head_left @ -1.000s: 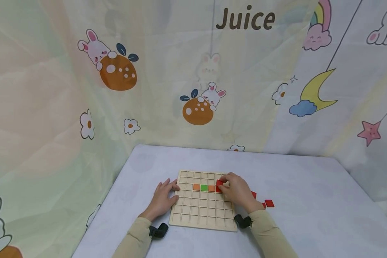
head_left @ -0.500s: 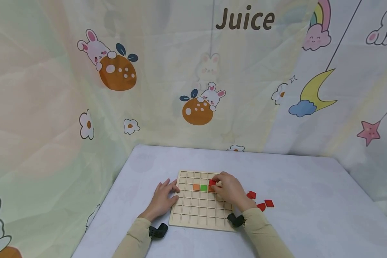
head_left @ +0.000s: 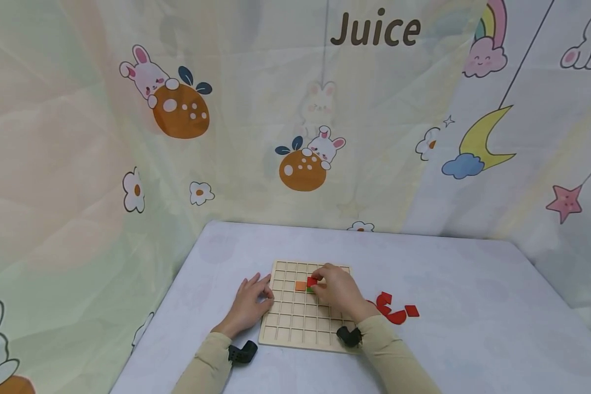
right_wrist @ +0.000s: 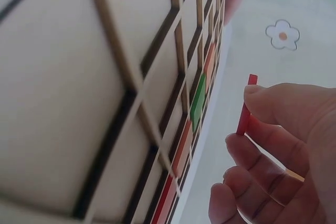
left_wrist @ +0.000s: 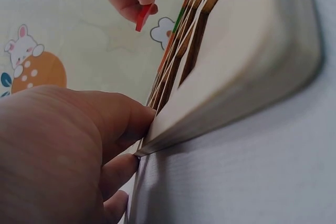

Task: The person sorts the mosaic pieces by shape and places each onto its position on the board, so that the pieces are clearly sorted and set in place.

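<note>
My right hand [head_left: 341,289] pinches a small red square tile [right_wrist: 245,109] between thumb and fingertips. It holds the tile above a wooden grid board [head_left: 295,334], overlapping the green tile [right_wrist: 198,103] in the head view. That green tile lies in a row on the board with an orange tile [head_left: 300,285] on its left. Farther right, the right wrist view shows a second orange tile [right_wrist: 182,148] and a red tile [right_wrist: 165,203]; my hand covers these in the head view. My left hand [head_left: 246,302] rests its fingertips against the board's left edge.
Several loose red pieces [head_left: 397,317], some curved and one square, lie on the white table [head_left: 473,328] right of the board, partly behind my right forearm. Black wrist devices [head_left: 243,353] sit on both sleeves. A patterned cloth backdrop [head_left: 236,164] rises behind the table.
My right hand has moved left along the row with the red tile, from its right end to over the green tile. More loose red pieces show. The left hand stays at the edge.
</note>
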A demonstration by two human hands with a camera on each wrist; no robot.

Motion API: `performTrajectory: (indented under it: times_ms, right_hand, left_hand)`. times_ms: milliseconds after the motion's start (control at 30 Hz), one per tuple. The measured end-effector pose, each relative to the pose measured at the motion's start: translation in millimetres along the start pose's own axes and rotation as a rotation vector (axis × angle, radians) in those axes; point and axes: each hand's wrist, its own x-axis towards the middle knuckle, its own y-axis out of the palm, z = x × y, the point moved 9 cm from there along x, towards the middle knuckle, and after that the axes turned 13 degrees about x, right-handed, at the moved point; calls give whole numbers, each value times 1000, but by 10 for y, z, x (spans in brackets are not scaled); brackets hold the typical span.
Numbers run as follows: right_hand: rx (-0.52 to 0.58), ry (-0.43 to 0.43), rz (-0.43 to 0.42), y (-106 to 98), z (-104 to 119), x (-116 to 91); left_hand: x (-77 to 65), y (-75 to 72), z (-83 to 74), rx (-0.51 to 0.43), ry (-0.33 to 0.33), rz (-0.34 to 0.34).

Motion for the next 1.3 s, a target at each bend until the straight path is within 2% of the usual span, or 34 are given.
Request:
performTrajectory:
  times_ms: [233, 467, 633, 1033, 1300]
  right_hand:
    - [0, -44, 6, 52, 107, 12]
    - [-2, -1, 52, 153, 174, 83]
    - [8, -2, 97, 245, 249, 100]
    - [-22, -72, 87, 369, 308, 171]
    - [-21, -50, 86, 428, 275, 222]
  left_hand:
    - [-8, -12, -14, -10, 10, 5]
    - [7, -13, 10, 3, 12, 1]
    - [-5, 11, 23, 4, 9, 16]
    - [-5, 11, 16, 0, 20, 3]
    - [2, 21, 28, -7, 19, 13]
